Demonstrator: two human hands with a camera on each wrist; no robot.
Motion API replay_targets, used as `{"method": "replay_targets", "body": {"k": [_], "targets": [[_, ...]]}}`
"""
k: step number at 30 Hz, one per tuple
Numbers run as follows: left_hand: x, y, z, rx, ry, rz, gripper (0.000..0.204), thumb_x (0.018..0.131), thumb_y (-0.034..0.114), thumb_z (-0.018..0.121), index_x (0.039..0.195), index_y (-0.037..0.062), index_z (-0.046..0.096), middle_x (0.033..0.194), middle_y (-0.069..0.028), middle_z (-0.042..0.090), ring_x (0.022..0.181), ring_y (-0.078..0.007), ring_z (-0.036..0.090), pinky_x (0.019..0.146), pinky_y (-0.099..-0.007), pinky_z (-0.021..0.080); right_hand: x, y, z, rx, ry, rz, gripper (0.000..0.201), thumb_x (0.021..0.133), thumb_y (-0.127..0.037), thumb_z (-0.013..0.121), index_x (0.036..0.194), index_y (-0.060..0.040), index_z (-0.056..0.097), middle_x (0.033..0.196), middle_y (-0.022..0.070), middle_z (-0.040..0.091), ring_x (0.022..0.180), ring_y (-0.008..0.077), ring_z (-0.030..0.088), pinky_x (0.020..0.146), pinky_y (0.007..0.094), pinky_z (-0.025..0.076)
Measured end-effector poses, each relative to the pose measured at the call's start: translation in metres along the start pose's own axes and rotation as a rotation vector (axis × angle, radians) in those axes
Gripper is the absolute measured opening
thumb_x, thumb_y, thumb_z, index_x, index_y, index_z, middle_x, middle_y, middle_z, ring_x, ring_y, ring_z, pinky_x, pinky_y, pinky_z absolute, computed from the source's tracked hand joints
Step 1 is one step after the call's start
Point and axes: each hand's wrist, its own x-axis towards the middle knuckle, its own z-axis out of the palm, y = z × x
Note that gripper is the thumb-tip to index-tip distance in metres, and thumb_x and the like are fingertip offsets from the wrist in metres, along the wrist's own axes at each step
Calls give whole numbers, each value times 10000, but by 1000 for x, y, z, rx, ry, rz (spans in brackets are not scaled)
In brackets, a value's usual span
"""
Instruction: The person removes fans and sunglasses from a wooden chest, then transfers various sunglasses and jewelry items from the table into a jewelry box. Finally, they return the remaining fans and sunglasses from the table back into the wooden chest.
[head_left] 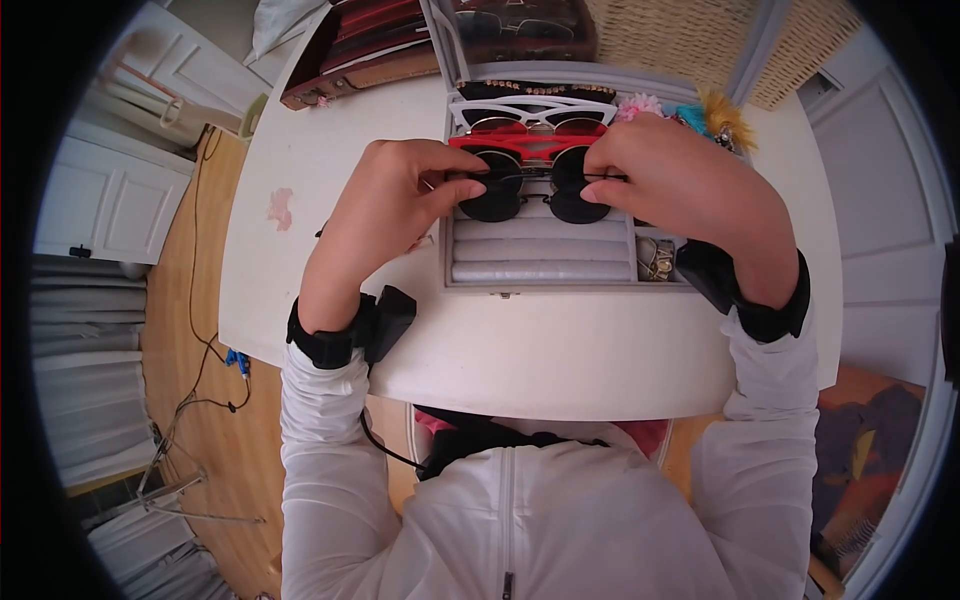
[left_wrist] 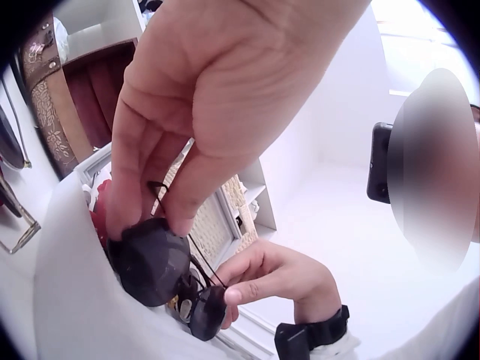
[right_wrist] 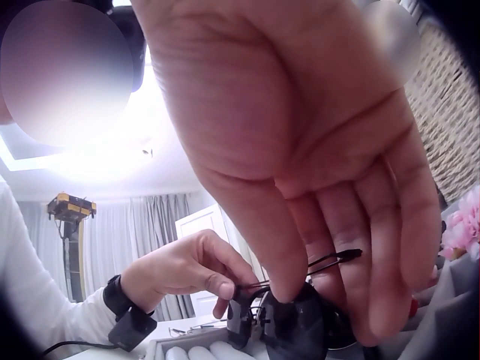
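Both hands hold a pair of sunglasses point(head_left: 582, 207) with round dark lenses, one at each side, over a grey jewelry box point(head_left: 570, 289). My left hand point(head_left: 395, 185) pinches the left temple arm between thumb and fingers. On the other side, my right hand point(head_left: 690, 180) pinches the right arm; its dark tip pokes out by the fingers in the right wrist view. Just behind, in the box, sit red-framed glasses point(head_left: 480, 145), white-framed glasses point(head_left: 500, 105) and a black pair with gold studs point(head_left: 535, 91). Padded grey rolls point(head_left: 540, 250) show in front.
Gold-coloured jewelry point(head_left: 655, 262) fills a small side compartment. The box's clear lid point(head_left: 680, 40) stands raised at the back. A brown case point(head_left: 370, 75) lies at the back left. Pink flower point(head_left: 640, 104) and yellow tassel point(head_left: 725, 115) ornaments sit at the back right on the white table point(head_left: 560, 350).
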Motion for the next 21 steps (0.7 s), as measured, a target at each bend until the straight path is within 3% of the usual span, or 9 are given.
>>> {"method": "replay_targets", "body": {"k": [10,12,18,21], "targets": [[-3,-6,2,37,17,135,150,797,-1,646,942,-40,653,659,-48,598,554,-74,511,516,-223,428,2,-7,3,-18,-119,86,219,809,-185,630,818,33,636,664,171,583,619,295,571,604,360,440],[-4,-5,3,74,26,174,145,797,-3,644,937,-43,651,654,-51,597,549,-73,509,507,-224,422,0,-7,8,-70,20,69,239,789,-211,659,804,27,647,664,169,590,632,299,578,609,364,445],[-4,-4,2,140,41,163,160,768,8,676,919,-37,650,696,-62,613,559,-93,529,511,-236,431,-4,-12,9,-151,78,123,266,753,-234,699,760,27,651,650,175,584,653,301,581,611,371,445],[-3,-8,2,224,148,210,189,741,30,707,909,-34,647,716,-63,616,564,-108,534,538,-246,446,-6,-6,10,-207,134,60,271,740,-230,711,738,32,642,641,174,577,650,303,576,609,374,442]]}}
